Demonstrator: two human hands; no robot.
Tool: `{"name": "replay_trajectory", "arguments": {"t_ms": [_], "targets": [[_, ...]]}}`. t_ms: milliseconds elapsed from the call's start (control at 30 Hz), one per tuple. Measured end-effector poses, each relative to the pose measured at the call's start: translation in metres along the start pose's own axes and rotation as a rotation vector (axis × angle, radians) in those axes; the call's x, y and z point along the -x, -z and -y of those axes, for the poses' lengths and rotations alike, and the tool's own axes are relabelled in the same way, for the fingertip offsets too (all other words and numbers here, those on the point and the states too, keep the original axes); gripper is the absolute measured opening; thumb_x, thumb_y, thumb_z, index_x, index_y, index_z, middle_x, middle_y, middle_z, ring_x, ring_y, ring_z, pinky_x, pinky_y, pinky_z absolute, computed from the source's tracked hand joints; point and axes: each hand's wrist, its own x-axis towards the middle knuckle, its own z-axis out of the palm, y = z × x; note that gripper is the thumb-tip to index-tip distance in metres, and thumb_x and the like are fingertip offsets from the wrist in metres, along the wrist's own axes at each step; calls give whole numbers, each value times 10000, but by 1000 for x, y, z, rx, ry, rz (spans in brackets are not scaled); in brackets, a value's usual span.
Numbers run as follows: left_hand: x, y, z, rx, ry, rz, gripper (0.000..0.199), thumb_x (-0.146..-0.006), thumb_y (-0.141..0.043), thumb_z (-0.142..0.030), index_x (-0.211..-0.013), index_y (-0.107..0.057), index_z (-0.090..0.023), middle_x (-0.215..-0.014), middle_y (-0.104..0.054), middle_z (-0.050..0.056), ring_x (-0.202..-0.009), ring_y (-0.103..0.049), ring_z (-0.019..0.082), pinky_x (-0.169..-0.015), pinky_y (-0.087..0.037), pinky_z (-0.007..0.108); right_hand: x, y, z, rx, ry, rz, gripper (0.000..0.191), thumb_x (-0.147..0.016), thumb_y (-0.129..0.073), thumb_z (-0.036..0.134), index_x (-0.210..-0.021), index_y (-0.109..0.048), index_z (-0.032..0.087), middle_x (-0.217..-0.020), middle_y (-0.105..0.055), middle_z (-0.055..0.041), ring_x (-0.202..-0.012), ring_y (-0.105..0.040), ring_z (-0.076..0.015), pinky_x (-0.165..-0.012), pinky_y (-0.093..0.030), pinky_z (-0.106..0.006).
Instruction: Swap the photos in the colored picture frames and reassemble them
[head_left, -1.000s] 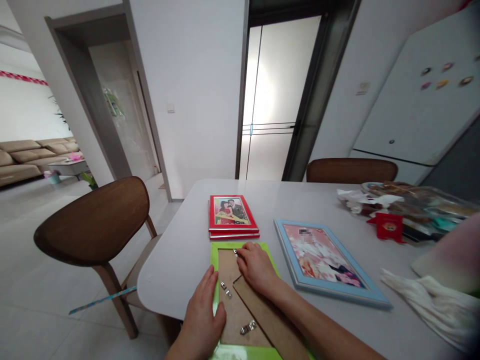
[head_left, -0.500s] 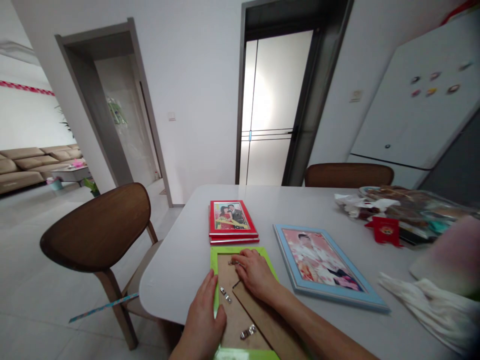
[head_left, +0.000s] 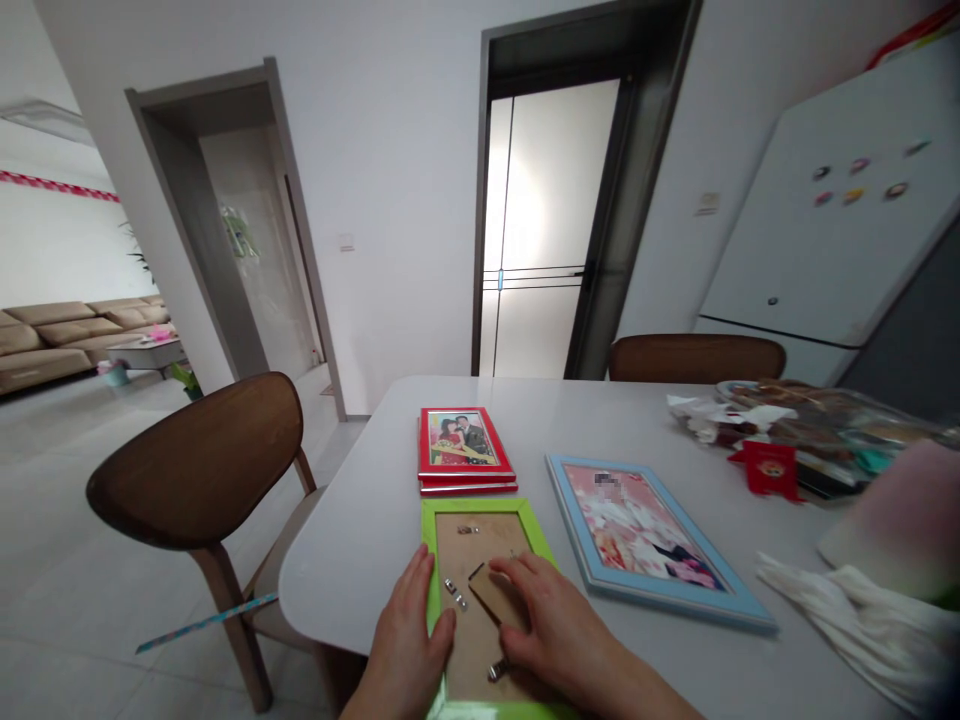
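A green picture frame [head_left: 435, 522] lies back side up at the table's near edge, its brown backing board [head_left: 480, 545] showing metal clips [head_left: 455, 594]. My left hand [head_left: 411, 632] rests along the frame's left edge, fingers stretched and thumb apart over the board. Over the right part of the backing is my right hand [head_left: 551, 622], its fingers spread around the brown stand flap [head_left: 501, 600], thumb low near a clip [head_left: 498, 669]. Whether the right fingers pinch the flap is unclear.
Two stacked red frames [head_left: 465, 474] sit just beyond the green one. A light blue frame [head_left: 652, 590] lies to the right. Farther right are a red packet [head_left: 772, 470], plastic bags and a white cloth [head_left: 862, 620]. A wooden chair [head_left: 202, 460] stands at the left.
My right hand has moved back from the top clip toward me and now sits over the stand flap, uncovering that clip. My left hand has stayed at the frame's left edge.
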Motion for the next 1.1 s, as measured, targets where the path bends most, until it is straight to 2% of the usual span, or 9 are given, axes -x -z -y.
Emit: {"name": "replay_trajectory", "arguments": {"t_ms": [133, 267, 367, 433, 633, 833, 967, 1033, 1100], "targets": [[-4, 8, -19, 126, 88, -12, 506, -685, -520, -257, -1156, -448, -88, -1236, -454, 145, -1141, -403, 242, -975, -288, 387, -3, 18, 10, 20, 2, -18, 299, -586, -514, 179, -878, -582, 191, -868, -517, -51, -813, -488, -177, -722, -374, -256], [-10, 18, -37, 553, 172, 6, 402, -721, -494, -350, -1047, -517, -115, -1034, -613, 102, -958, -555, 238, -814, -435, 346, -4, 32, 35, -41, 32, -55, 287, -616, -553, 235, -899, -590, 211, -886, -525, -52, -829, -490, -186, -743, -384, -272], [-13, 34, -33, 873, 285, 15, 362, -699, -525, -375, -980, -526, -147, -863, -671, 43, -764, -625, 209, -654, -484, 301, -5, 34, 38, -135, 73, -70, 313, -682, -523, 289, -986, -558, 219, -936, -537, -54, -838, -501, -174, -749, -397, -264], [-11, 50, -19, 917, 380, -34, 344, -659, -576, -362, -930, -532, -155, -770, -680, 16, -670, -634, 192, -585, -482, 274, -6, 33, 25, -119, 39, -96, 327, -727, -468, 289, -1035, -533, 201, -972, -541, -68, -834, -516, -171, -742, -406, -266], [0, 93, 32, 660, 498, -71, 252, -683, -526, -323, -867, -531, -152, -653, -673, 18, -587, -632, 198, -532, -478, 282, 2, 16, -34, 186, -199, -68, 369, -709, -449, 233, -1050, -527, 117, -951, -564, -127, -851, -548, -219, -778, -396, -315], [-11, 107, 58, 362, 472, -110, 350, -659, -529, -286, -973, -509, -131, -758, -655, 51, -769, -613, 254, -745, -447, 395, 0, 11, -41, 141, -246, -76, 496, -659, -424, 140, -1150, -418, 66, -1072, -538, -177, -991, -506, -235, -850, -358, -315], [-15, 102, 52, 46, 338, -217, 501, -631, -548, -288, -1089, -461, -103, -1042, -558, 117, -1013, -491, 305, -912, -302, 477, 0, 19, -36, -222, -349, -129, 595, -611, -392, 137, -1194, -322, 41, -867, -604, -137, -807, -574, -227, -712, -427, -323], [-10, 85, 34, -100, 194, -205, 469, -673, -499, -287, -1102, -456, -103, -1136, -502, 128, -1083, -440, 281, -935, -303, 451, 3, 24, -31, -582, -435, -108, 645, -618, -362, 150, -1246, -231, 83, -746, -608, -70, -644, -590, -190, -596, -448, -294], [-1, 59, 6, -91, 54, -126, 434, -726, -444, -269, -1141, -428, -143, -1180, -484, 108, -1115, -421, 240, -945, -319, 423, 7, 29, -24, -914, -497, -68, 678, -638, -357, 175, -1282, -148, 141, -712, -605, -30, -539, -579, -157, -527, -446, -268]]}}
